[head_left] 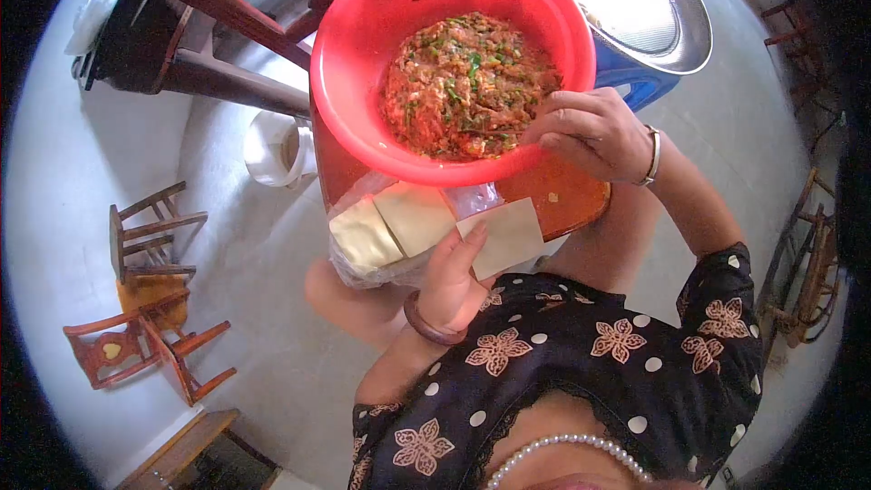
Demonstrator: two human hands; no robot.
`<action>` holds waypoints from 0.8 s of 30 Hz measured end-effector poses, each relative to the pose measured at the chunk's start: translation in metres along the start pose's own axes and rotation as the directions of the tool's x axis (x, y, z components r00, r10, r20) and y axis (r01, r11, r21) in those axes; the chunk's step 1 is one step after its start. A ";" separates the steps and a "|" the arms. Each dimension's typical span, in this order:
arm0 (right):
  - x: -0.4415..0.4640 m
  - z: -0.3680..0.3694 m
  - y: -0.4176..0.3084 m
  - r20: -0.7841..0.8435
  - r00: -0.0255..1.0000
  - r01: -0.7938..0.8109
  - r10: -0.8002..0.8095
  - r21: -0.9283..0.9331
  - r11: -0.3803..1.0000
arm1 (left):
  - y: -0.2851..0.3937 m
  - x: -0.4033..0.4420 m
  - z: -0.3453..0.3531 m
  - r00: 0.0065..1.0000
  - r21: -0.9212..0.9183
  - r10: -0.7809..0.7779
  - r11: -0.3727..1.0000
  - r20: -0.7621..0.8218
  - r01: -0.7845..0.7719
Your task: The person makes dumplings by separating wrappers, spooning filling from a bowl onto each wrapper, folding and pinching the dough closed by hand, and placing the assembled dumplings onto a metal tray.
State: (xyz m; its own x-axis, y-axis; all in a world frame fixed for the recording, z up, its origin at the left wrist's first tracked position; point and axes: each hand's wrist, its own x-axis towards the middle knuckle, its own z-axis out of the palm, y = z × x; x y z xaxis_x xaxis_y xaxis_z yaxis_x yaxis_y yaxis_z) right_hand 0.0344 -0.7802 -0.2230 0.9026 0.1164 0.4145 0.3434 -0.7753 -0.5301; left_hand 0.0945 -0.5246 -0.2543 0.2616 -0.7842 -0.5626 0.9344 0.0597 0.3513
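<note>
Just on the near side of the red bowl [356,45], the left hand [448,283] has its grip clamped on a pale square sheet [504,238], near stacked sheets [417,220] in clear plastic [367,279]. The right hand [588,133] crosses the bowl's near-right rim, fingertips by the minced mixture [458,82] inside; whether its grip holds anything, I cannot tell.

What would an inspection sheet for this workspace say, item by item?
Surface: brown wooden top, partly covered by the red bowl.
Job's things: that bowl with chopped filling; a pale square sheet; similar piled sheets in clear plastic.
Clutter: metal sieve to the bowl's right.
Grips: left grip holds the square sheet; right grip is at the bowl's near-right rim, hold unclear.
Cables: nothing seen.
Surroundings: wooden chair and white bucket to the left.
</note>
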 end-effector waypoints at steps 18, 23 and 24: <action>-0.010 0.003 -0.005 0.067 0.963 -0.267 0.261 0.358 0.895 | 0.008 -0.007 -0.001 0.999 0.024 0.027 0.999 -0.020 -0.026; -0.012 0.010 -0.013 0.078 0.724 -0.506 0.686 0.736 0.450 | 0.009 -0.006 -0.001 1.000 -0.022 0.010 1.000 0.009 -0.010; -0.011 0.013 -0.012 0.077 0.726 -0.503 0.684 0.737 0.451 | 0.009 -0.005 -0.004 1.000 -0.029 0.021 0.999 0.001 -0.021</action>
State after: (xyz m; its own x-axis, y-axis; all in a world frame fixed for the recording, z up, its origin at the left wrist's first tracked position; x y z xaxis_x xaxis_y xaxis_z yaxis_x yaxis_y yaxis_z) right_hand 0.0232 -0.7644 -0.2306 0.9098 -0.3978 -0.1183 -0.1077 0.0491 -0.9930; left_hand 0.1024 -0.5178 -0.2516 0.2808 -0.7833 -0.5546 0.9353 0.0937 0.3412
